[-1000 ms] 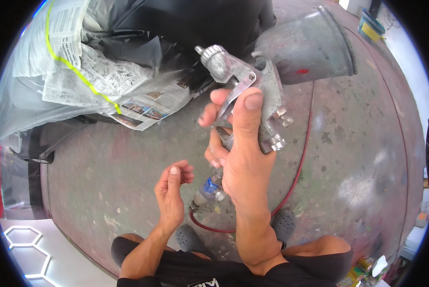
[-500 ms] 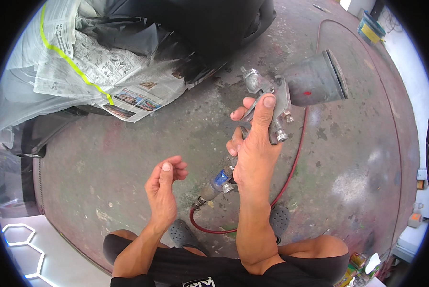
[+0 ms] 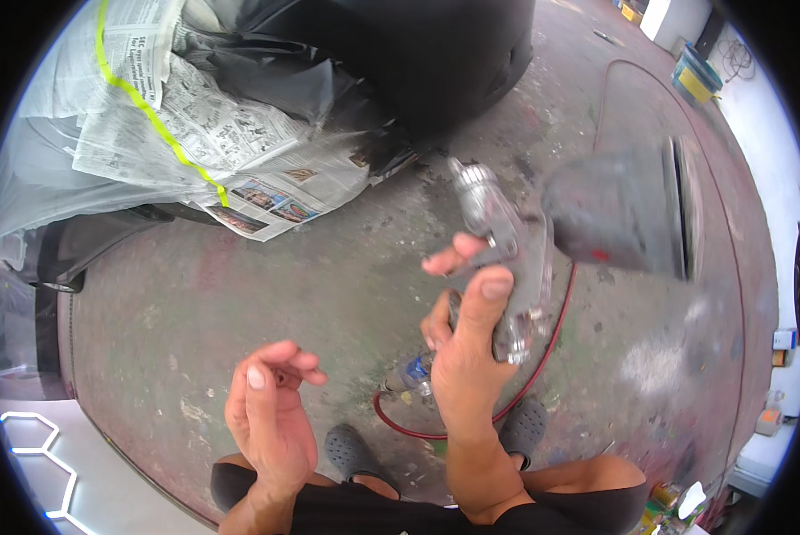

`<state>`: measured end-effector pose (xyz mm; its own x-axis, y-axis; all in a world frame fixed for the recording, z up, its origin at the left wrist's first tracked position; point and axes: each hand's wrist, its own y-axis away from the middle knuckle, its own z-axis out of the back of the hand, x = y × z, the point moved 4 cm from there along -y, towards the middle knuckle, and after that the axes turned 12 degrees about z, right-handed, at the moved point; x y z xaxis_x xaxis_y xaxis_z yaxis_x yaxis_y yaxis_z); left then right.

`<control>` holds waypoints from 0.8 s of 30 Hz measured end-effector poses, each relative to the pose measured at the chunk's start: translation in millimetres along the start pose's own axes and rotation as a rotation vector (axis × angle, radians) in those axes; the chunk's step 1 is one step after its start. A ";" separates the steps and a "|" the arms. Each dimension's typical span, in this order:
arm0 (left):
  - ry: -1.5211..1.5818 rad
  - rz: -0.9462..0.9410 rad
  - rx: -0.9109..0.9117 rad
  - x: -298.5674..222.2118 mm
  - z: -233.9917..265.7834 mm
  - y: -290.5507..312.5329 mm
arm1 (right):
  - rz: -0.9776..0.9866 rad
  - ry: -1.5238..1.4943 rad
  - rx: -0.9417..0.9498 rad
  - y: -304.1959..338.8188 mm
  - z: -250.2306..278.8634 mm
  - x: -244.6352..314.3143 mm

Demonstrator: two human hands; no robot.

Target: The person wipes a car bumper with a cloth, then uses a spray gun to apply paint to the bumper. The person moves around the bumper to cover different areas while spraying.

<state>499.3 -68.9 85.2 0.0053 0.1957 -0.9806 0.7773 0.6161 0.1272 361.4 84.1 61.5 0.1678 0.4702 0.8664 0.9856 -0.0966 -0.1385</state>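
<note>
My right hand point(image 3: 469, 361) is wrapped around the handle of a metal spray gun point(image 3: 529, 259), its thumb along the back and fingers near the trigger. The gun's grey cup point(image 3: 605, 209) sticks out to the right, blurred by motion, and its nozzle end points up and left. Below the grip hangs an air fitting with a blue band point(image 3: 413, 372), partly behind my hand. A red air hose point(image 3: 547, 374) loops from it over the floor. My left hand point(image 3: 273, 419) is raised at the lower left, empty, with loosely curled fingers and the thumb apart.
A black bumper-like panel point(image 3: 435, 62) stands ahead, beside newspaper masking point(image 3: 230, 134) edged with yellow-green tape point(image 3: 164, 129) and plastic film. The hose runs across the stained floor point(image 3: 239, 294). A bucket point(image 3: 696, 76) stands far right; small items line the right wall.
The spray gun and my right hand have come lower and closer, with the cup swinging right and down. My left hand has moved down and left. The view has shifted slightly.
</note>
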 end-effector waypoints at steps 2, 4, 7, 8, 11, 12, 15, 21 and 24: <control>-0.019 -0.044 -0.013 -13.8 5.2 -1.2 | 0.049 0.074 -0.049 6.9 -4.6 -5.3; -0.063 0.030 -0.078 -15.0 10.5 -7.8 | 0.071 0.077 -0.101 16.1 -11.2 -6.3; -0.073 0.199 -0.179 -14.4 21.2 -22.0 | 0.150 0.241 -0.092 25.4 -21.3 0.2; -0.069 0.263 -0.220 -13.5 26.3 -24.0 | 0.131 0.257 -0.089 30.4 -27.3 7.2; -0.217 0.440 -0.232 -18.0 47.5 -10.1 | 0.039 0.273 -0.084 35.1 -54.2 41.7; -0.276 0.503 -0.234 -21.9 58.1 4.1 | 0.002 0.278 -0.085 37.9 -64.2 53.1; -0.854 0.680 -0.099 -44.9 104.0 89.0 | 0.020 0.385 -0.037 35.2 -96.7 86.0; -1.401 0.848 0.045 -130.3 123.4 233.9 | -0.071 0.510 0.158 35.3 -161.9 135.6; -1.398 0.950 0.057 -127.8 122.6 260.8 | -0.157 0.498 0.189 29.2 -187.1 163.2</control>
<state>778.4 -26.8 225.4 0.9381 -0.3414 0.0577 0.1927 0.6533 0.7322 414.1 -6.1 288.6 0.0351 -0.0100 0.9993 0.9920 0.1215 -0.0337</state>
